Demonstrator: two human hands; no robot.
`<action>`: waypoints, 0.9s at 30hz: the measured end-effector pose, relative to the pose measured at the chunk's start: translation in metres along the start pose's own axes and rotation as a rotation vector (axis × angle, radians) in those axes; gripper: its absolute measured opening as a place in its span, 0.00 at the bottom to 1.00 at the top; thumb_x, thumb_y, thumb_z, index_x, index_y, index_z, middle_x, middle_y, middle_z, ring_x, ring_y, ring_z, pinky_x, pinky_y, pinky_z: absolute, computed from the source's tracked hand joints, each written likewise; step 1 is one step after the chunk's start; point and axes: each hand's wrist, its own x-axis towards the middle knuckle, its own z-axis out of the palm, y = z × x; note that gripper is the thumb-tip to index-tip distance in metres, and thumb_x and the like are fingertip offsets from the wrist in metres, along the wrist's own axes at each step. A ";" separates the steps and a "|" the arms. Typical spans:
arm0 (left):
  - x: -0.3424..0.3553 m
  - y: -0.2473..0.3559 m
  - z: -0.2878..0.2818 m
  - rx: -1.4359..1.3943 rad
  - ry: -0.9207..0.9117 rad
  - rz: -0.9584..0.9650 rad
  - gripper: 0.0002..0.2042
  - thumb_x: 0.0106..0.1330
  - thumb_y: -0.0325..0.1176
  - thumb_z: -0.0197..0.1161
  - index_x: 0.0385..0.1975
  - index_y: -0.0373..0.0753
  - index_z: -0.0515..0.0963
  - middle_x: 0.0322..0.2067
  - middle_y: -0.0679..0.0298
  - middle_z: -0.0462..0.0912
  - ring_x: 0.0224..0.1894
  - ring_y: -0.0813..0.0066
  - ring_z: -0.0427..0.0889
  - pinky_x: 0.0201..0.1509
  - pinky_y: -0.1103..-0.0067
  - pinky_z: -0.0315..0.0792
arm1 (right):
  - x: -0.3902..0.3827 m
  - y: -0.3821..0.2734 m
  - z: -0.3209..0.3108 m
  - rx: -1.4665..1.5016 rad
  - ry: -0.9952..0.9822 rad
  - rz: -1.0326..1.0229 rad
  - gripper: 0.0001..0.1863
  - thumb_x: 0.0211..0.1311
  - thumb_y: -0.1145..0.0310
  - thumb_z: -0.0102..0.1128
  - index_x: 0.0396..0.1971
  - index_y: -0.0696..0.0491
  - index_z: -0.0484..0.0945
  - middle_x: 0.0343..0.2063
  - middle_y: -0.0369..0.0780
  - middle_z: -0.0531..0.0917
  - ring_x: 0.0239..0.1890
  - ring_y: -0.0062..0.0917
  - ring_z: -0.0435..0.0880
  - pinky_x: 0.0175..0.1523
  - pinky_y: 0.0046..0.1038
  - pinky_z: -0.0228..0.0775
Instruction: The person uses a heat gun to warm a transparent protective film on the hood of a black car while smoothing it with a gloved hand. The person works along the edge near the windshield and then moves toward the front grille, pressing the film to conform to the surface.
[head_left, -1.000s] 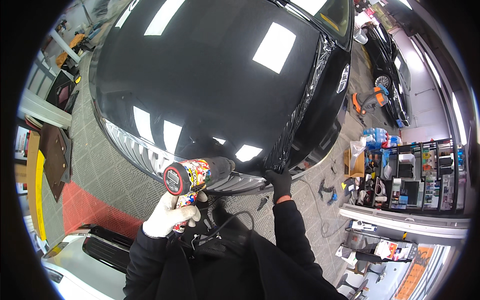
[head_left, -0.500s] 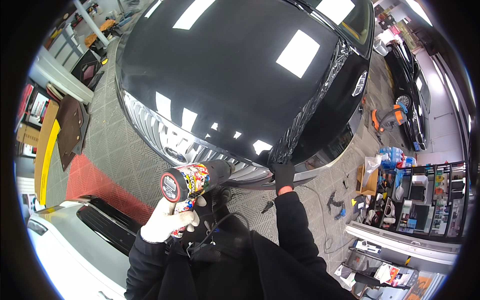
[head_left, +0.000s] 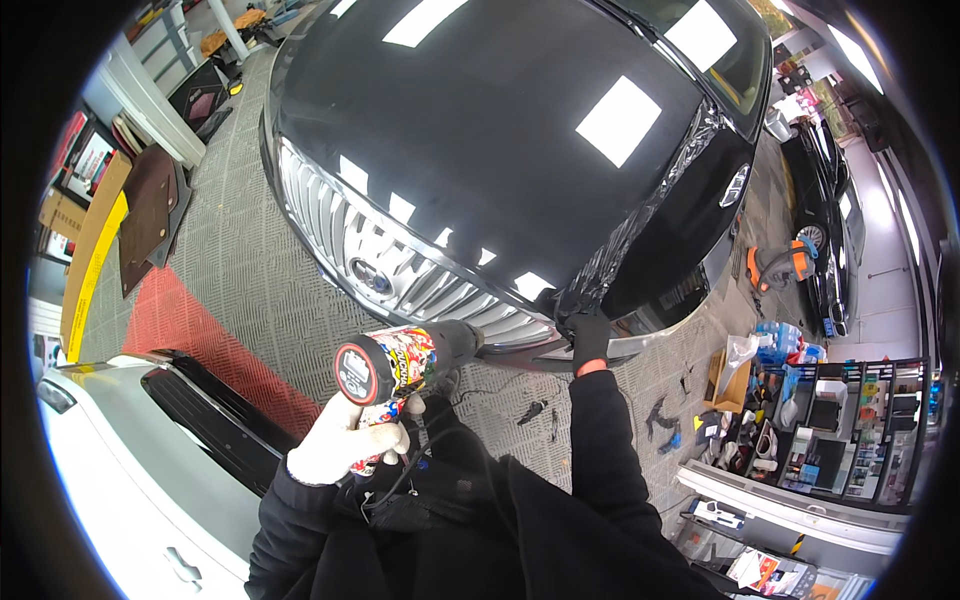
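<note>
My left hand (head_left: 345, 440), in a white glove, is closed round the handle of a heat gun (head_left: 400, 362) with a colourful printed body. Its dark nozzle points right, toward the car's front edge beside the chrome grille (head_left: 375, 270). At the front corner of the black hood (head_left: 480, 130), my right hand (head_left: 588, 338), black-gloved, is closed on the lower end of a crumpled strip of glossy black film (head_left: 640, 225). This wrinkled strip runs up along the hood's side edge toward the windshield. The fingertips of my right hand are partly hidden against the dark film.
A white car (head_left: 165, 480) stands close at lower left. An orange vacuum cleaner (head_left: 780, 265) and another black car (head_left: 822, 200) are at right. Dark scraps (head_left: 658, 418) lie on the floor near a cardboard box (head_left: 727, 385) and stocked shelves (head_left: 850, 430).
The view has shifted, so the car sits further right and more of the grille shows. My left hand still holds the heat gun, and my right hand stays at the film's lower end.
</note>
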 end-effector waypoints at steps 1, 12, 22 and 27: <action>-0.002 -0.002 -0.002 0.008 -0.007 0.005 0.32 0.65 0.33 0.77 0.67 0.30 0.70 0.52 0.56 0.85 0.36 0.74 0.89 0.36 0.79 0.85 | 0.002 -0.004 -0.003 0.136 -0.030 0.131 0.12 0.50 0.77 0.66 0.36 0.60 0.86 0.39 0.43 0.89 0.37 0.30 0.89 0.42 0.30 0.82; -0.012 -0.012 -0.021 -0.016 -0.011 0.002 0.27 0.69 0.33 0.75 0.62 0.26 0.74 0.36 0.57 0.88 0.32 0.78 0.86 0.37 0.82 0.82 | -0.017 -0.052 -0.009 1.411 0.227 0.639 0.17 0.57 0.82 0.69 0.48 0.59 0.85 0.37 0.36 0.87 0.36 0.21 0.86 0.37 0.22 0.75; -0.020 -0.023 -0.028 -0.028 -0.030 -0.059 0.32 0.64 0.31 0.77 0.66 0.30 0.71 0.54 0.55 0.85 0.35 0.73 0.89 0.37 0.78 0.85 | 0.005 -0.046 -0.005 0.692 0.137 0.572 0.20 0.54 0.73 0.76 0.48 0.62 0.86 0.41 0.40 0.91 0.41 0.27 0.86 0.48 0.33 0.76; -0.029 -0.027 -0.025 0.027 -0.037 0.009 0.20 0.69 0.29 0.70 0.58 0.29 0.76 0.37 0.57 0.88 0.35 0.76 0.88 0.37 0.81 0.83 | 0.007 -0.060 -0.005 0.441 0.202 0.537 0.21 0.57 0.71 0.74 0.50 0.61 0.86 0.44 0.45 0.92 0.45 0.30 0.87 0.53 0.35 0.75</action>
